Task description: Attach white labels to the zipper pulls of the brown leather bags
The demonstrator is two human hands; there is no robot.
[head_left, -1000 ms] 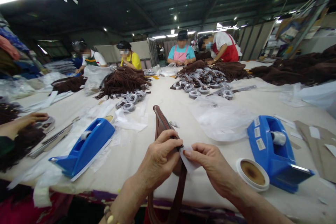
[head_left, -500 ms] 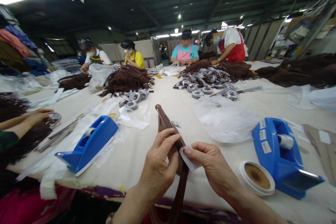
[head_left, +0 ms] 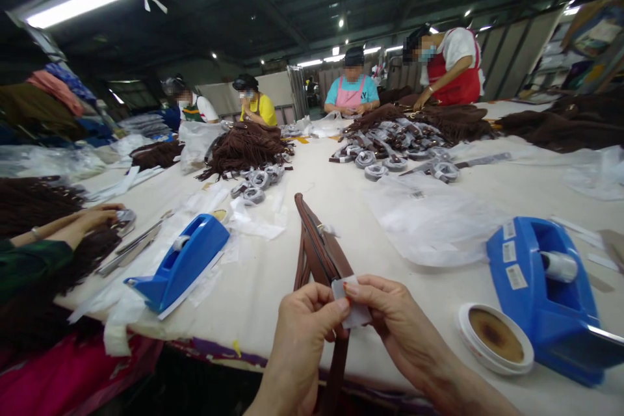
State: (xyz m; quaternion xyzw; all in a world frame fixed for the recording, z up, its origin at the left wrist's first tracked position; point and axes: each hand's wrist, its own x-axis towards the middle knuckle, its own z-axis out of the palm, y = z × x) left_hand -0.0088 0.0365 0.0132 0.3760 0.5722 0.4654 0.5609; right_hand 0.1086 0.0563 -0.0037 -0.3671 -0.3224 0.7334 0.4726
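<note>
A folded brown leather strap with a small metal fitting lies over the front of the table, its lower end hanging past the edge. Near its middle sits a small white piece of paper or foam. My left hand is closed, pinching the white piece against the strap with thumb and fingers. On the right side of the same piece, my right hand is closed too, its thumb and fingers gripping the upper right edge. The fingers behind the strap are partly hidden.
Blue tape dispensers stand left and right, the right one beside a round tub. Brown fringed pieces and wrapped rolls lie farther back. Another person's hands are at left; several people work behind.
My left hand has come down the strap from above and now pinches the white piece. That piece now lies across the strap. The view has shifted slightly.
</note>
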